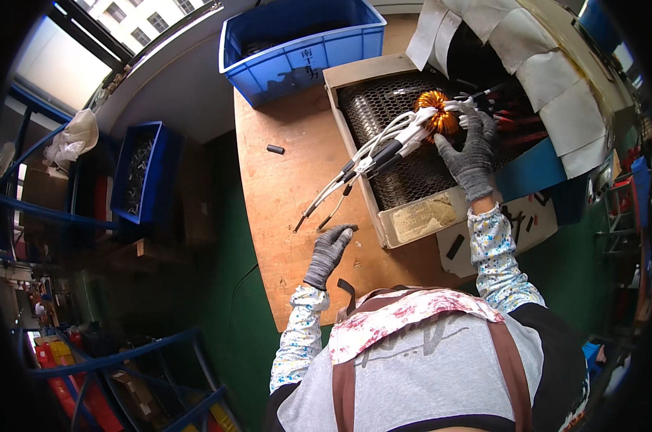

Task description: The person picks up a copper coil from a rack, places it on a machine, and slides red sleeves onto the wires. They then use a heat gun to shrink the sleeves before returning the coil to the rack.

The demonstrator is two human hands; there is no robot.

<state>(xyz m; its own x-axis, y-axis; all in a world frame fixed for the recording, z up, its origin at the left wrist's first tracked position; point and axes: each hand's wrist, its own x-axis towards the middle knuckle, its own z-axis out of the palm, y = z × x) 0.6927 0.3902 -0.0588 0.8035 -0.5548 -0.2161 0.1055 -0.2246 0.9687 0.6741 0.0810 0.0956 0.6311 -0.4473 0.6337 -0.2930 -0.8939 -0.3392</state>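
Observation:
My right hand [474,155], in a grey knit glove, grips a copper-wound toroidal coil [434,114] at its right side, where white leads bunch. It holds the coil above a metal mesh [369,122] set in a wooden-framed box. White-sleeved leads [372,155] trail down to the left past the frame, with black tubing around parts of them and bare dark ends over the table. My left hand [328,255], also gloved, is closed just below those ends. Between its fingertips shows a short black tube [351,227], partly hidden.
On the wooden table [275,209] lies a loose black tube [275,149]. A blue crate [304,61] stands at the back. White panels [556,93] hood the box's far right. Black tube pieces lie on a board [498,237] by my right forearm. Another blue bin [137,171] is at left.

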